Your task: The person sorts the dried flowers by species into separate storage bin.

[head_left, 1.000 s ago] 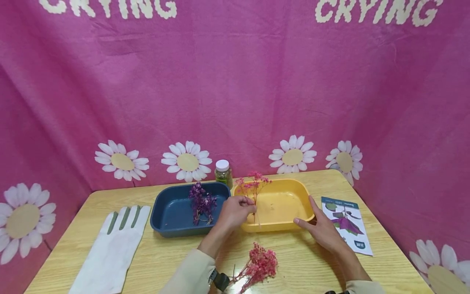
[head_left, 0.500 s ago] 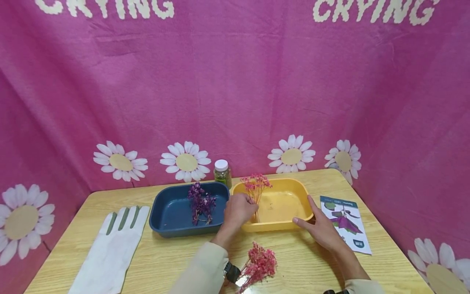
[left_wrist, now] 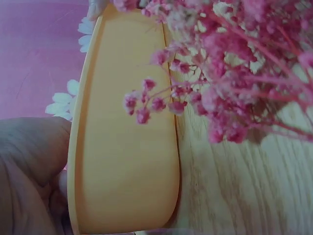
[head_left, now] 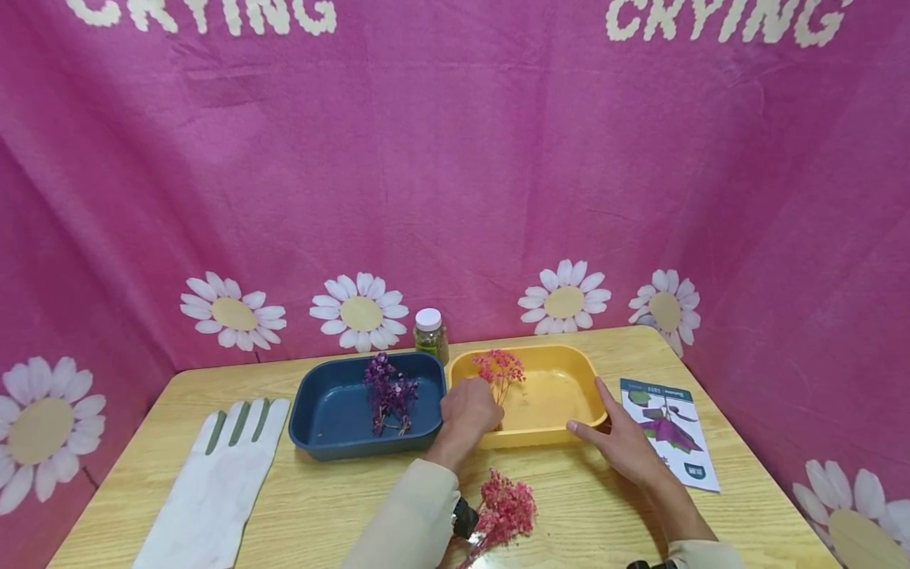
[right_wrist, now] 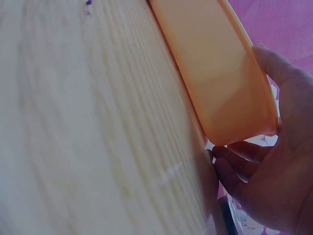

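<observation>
My left hand point(head_left: 469, 409) reaches over the front left rim of the yellow tray point(head_left: 547, 436), its fingers curled down inside. A pink dried flower sprig point(head_left: 500, 366) leans up out of that hand within the tray; the fingers on its stem are hidden. At the tray's right end, my right hand point(head_left: 626, 442) grips the corner. The right wrist view has its thumb point(right_wrist: 276, 66) on the rim and its other fingers bent around the lower corner. A bunch of pink dried flowers point(head_left: 506, 510) lies on the table beside the left wrist, large in the left wrist view.
Left of the yellow tray stands a blue tray point(head_left: 320, 446) holding purple dried flowers point(head_left: 389, 395). Behind them is a white-lidded jar point(head_left: 430, 336). A white glove point(head_left: 213, 490) lies at left, and a printed packet point(head_left: 671, 435) at right. A pink curtain point(head_left: 455, 174) backs the table.
My left hand has moved right and sunk deeper into the yellow tray. The pink sprig has dropped lower with it. My right hand keeps its place at the tray's corner.
</observation>
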`<control>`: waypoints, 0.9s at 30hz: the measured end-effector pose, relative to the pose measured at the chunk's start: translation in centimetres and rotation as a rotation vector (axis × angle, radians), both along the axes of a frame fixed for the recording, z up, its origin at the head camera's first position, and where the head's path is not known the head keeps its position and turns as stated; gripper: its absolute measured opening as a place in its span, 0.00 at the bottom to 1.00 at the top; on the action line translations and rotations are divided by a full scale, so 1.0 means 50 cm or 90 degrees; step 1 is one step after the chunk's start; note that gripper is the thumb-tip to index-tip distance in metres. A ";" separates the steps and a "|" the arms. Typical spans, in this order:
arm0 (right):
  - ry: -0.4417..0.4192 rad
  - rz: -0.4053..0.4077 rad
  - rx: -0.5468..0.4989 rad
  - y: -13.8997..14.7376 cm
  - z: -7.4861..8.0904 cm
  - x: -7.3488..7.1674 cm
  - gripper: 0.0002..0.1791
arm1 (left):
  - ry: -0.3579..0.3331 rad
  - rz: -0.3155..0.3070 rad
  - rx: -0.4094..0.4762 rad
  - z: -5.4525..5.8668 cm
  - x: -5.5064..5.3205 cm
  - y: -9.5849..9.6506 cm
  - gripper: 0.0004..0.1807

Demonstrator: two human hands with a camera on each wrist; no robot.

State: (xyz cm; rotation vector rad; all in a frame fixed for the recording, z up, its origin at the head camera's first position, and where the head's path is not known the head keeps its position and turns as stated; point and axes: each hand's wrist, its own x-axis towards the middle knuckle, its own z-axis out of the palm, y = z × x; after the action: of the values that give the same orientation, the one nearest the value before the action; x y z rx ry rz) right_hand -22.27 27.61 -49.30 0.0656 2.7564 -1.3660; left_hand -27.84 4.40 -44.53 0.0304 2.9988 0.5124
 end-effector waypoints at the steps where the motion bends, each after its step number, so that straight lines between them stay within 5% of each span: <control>1: -0.001 -0.001 0.000 0.000 0.000 0.000 0.57 | 0.000 -0.004 -0.007 0.000 0.000 0.000 0.15; 5: -0.007 -0.002 0.001 -0.001 0.001 0.000 0.57 | 0.006 -0.011 -0.004 0.000 0.002 -0.002 0.17; 15: -0.018 -0.002 -0.004 -0.001 0.002 0.001 0.58 | 0.038 -0.040 0.108 0.029 0.022 -0.030 0.18; 18: -0.018 -0.001 -0.007 0.000 0.001 0.000 0.58 | 0.051 -0.057 0.154 0.039 0.036 -0.038 0.24; 27: -0.025 -0.007 -0.008 0.002 -0.001 -0.001 0.59 | 0.083 -0.147 0.308 0.035 0.091 -0.065 0.20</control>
State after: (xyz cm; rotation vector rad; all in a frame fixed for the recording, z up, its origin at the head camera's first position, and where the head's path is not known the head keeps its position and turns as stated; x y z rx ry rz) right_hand -22.33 27.72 -49.33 0.1067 2.7196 -1.3683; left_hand -23.29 1.14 -42.80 0.4531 2.8537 1.2274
